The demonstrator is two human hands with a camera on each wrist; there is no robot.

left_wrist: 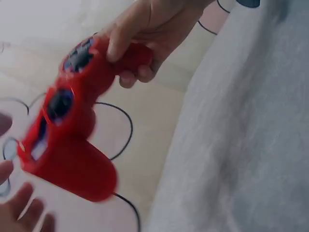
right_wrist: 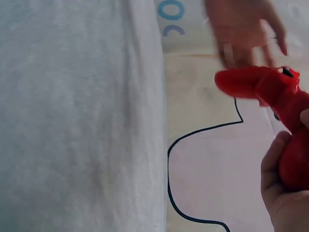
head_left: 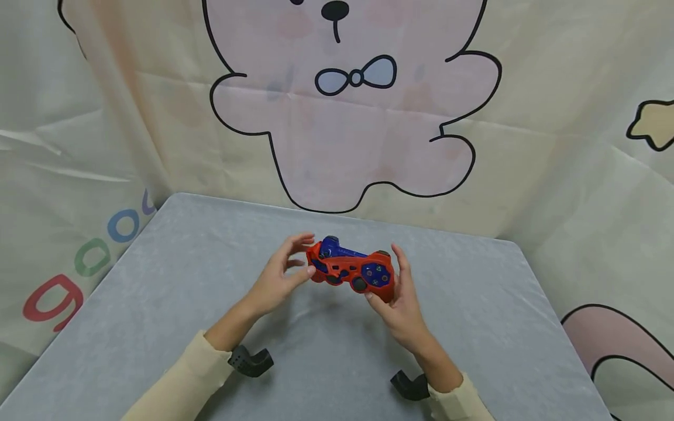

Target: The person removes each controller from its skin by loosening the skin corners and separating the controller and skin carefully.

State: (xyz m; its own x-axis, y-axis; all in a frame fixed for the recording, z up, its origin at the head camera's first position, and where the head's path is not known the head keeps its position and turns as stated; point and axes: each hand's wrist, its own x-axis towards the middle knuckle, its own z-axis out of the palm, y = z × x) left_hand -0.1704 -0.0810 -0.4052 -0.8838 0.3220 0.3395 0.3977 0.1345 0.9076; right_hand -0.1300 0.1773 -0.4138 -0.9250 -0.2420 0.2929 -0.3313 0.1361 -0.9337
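Above the worktop (head_left: 474, 327), blue gamepad (head_left: 376, 273) in red cover (left_wrist: 82, 166)
Right grip (head_left: 402, 311) clutching one end, left grip (head_left: 275, 282) spread just beside lol

- There's the controller (head_left: 342, 270), up over the tabletop (head_left: 484, 327), between its left and right edges!
- Left hand (head_left: 274, 283), just beside the controller's left end.
- Right hand (head_left: 404, 313), round its right handle.
- Backdrop (head_left: 547, 128), behind the far edge!

Red and blue controller (head_left: 351, 269), grey tablecloth (head_left: 326, 351), cream sleeves (head_left: 181, 380), cartoon-patterned backdrop (head_left: 568, 175)
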